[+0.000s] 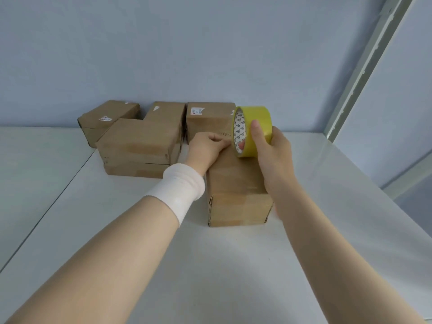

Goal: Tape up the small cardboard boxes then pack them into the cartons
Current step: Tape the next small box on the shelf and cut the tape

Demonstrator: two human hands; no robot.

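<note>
Box (236,181) top — half hidden by hands

Yellow tape roll (253,130) with a white inner core printed in small dark triangles; plain brown cardboard boxes (138,146), two carrying white labels (196,111) with red marks; white wristband (181,189); white table (210,265); pale blue-grey wall (187,47) behind.
</note>
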